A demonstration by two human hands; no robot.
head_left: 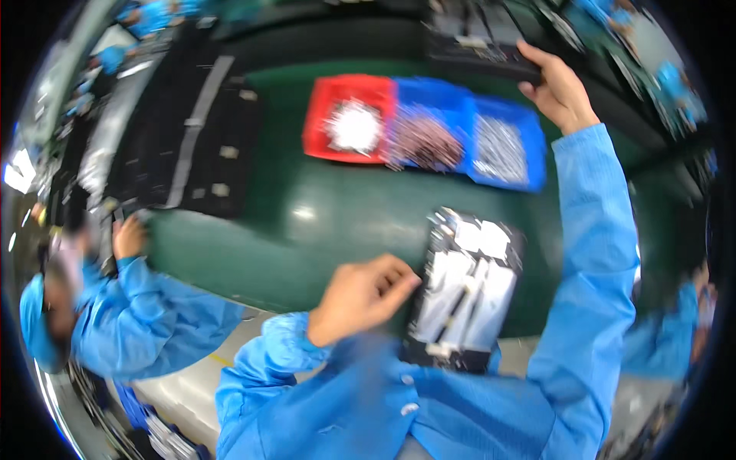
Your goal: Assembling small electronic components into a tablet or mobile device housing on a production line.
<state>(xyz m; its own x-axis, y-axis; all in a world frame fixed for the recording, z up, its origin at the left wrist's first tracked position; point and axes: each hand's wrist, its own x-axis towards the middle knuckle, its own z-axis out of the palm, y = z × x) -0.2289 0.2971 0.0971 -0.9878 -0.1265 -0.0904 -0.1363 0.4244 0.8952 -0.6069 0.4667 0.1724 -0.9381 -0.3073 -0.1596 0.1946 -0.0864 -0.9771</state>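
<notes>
Near the table's front edge, my left hand [364, 297] has its fingers curled, with thumb and forefinger close together. Its fingertips are beside the left edge of a black rectangular unit [422, 322] carrying white and silvery parts. Anything between them is too small or blurred to make out. My right arm stretches far forward. That right hand [563, 90] has thumb and forefinger apart at the right end of another dark unit [471, 38] at the back. Whether the fingers touch that unit is unclear.
A red bin [312, 134] of white pieces, a blue bin [441, 88] of brownish parts and another blue bin [539, 153] of silvery parts stand in a row on the green table [291, 245]. Black panels [153, 146] lie at left. A co-worker in blue [153, 322] sits there.
</notes>
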